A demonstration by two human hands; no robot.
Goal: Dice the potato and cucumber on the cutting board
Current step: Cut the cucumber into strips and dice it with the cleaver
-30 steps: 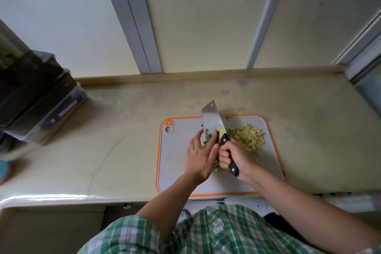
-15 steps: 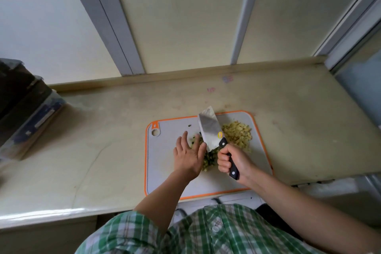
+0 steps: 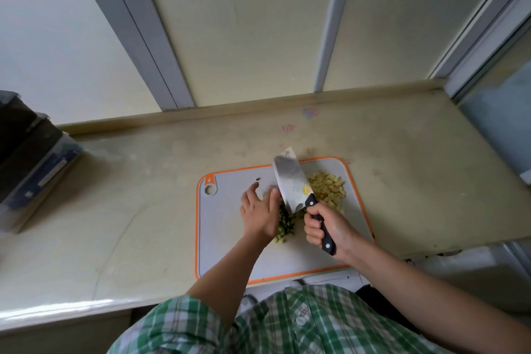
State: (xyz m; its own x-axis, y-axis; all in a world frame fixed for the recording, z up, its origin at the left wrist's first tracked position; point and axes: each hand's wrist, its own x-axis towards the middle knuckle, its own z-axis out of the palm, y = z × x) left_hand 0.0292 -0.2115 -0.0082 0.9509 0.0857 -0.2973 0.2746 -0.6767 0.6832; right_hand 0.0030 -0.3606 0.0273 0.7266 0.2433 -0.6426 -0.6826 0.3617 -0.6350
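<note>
**A:** Which step is this?

**B:** The cucumber, I'd say. The potato lies diced in a yellow heap at about two o'clock on the board, so that half looks done. The cucumber is a small dark-green scatter of pieces near the board's middle, trailing toward six o'clock.

**A:** And the grips?

**B:** The right grip is wrapped tight round the black handle of the knife, at about four o'clock from the cucumber. The blade is raised with its tip toward twelve o'clock and its heel just over the green pieces. I cannot tell whether the edge touches them. The left grip lies at nine o'clock of the cucumber, fingers fairly straight and spread, holding nothing. Its side is against the pieces, as if to gather or steady them.

**A:** How far along?

**B:** Late, by my judgement. No whole length of cucumber shows, though some may be hidden under the left palm.

**A:** What does the next move call for?

**B:** Bring the blade down through the green pieces, just on the three o'clock side of the left fingers. Those fingertips lie flat and near the blade's line, so they should curl back first. The pieces are small and loose and likely to scatter, so short chops, not swings. The board sits right at the six o'clock edge of the surface, and heavy blows could nudge it over the lip.
</note>
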